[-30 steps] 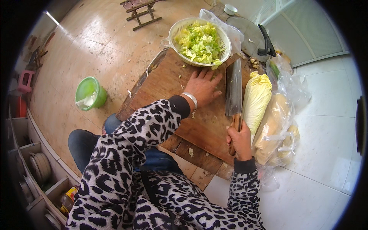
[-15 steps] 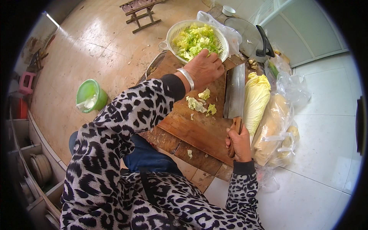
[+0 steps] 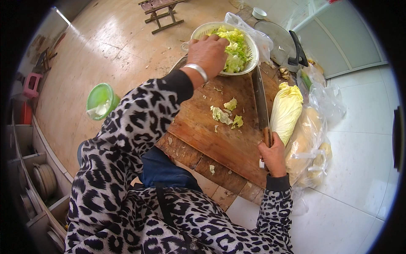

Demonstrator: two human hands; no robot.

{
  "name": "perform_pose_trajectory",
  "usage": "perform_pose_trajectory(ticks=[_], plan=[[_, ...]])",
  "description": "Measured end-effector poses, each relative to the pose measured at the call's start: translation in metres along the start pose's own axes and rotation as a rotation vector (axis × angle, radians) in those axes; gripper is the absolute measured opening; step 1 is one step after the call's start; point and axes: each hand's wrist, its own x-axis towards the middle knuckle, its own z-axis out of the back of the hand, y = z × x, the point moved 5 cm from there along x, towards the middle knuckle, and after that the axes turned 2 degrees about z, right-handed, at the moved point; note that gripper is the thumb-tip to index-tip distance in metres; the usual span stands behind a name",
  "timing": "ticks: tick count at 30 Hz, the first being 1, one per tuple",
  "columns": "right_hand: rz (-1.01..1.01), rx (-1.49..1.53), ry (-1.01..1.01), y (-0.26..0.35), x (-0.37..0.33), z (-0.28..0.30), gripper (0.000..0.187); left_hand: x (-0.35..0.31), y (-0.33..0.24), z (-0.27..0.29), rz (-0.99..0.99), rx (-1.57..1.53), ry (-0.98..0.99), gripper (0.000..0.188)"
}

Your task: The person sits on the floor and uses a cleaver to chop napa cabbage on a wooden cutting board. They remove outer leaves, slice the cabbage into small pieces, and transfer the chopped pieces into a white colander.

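Observation:
A pale plastic colander (image 3: 253, 53) full of chopped yellow-green cabbage (image 3: 237, 48) stands at the far end of the wooden cutting board (image 3: 203, 131). My left hand (image 3: 207, 53) reaches over its left side with bent fingers, and the fingertips are hidden among the leaves or behind the rim. My right hand (image 3: 274, 155) is closed round the wooden handle of a cleaver (image 3: 261, 99). The blade points away from me along the board's right side, seen nearly edge-on. A few cabbage scraps (image 3: 222, 115) lie mid-board. Beside the cleaver rests a whole napa cabbage (image 3: 287, 108).
Right of the cabbage lie plastic bags of food (image 3: 306, 137). Behind them are a glass lid (image 3: 277, 40) with a black handle and a small white bowl (image 3: 259, 13). A green bucket (image 3: 102, 100) stands on the floor at left, and a wooden stool (image 3: 164, 15) farther off.
My left hand has moved left across the colander, from its near right rim to its left side. The cleaver has turned from showing its flat face to nearly edge-on.

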Motion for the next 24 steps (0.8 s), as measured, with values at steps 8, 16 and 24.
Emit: perform_pose_trajectory(ticks=[8, 16, 24], plan=[[-0.012, 0.068, 0.039, -0.003, 0.003, -0.001, 0.025, -0.102, 0.043, 0.004, 0.218, -0.342, 0.124, 0.039], [-0.008, -0.003, 0.012, -0.008, -0.029, -0.014, 0.025, -0.112, 0.023, -0.057, 0.063, -0.051, 0.347, 0.059], [-0.023, -0.148, 0.098, 0.0, -0.079, -0.033, 0.027, -0.149, -0.028, -0.047, -0.223, -0.315, 0.479, 0.063]])
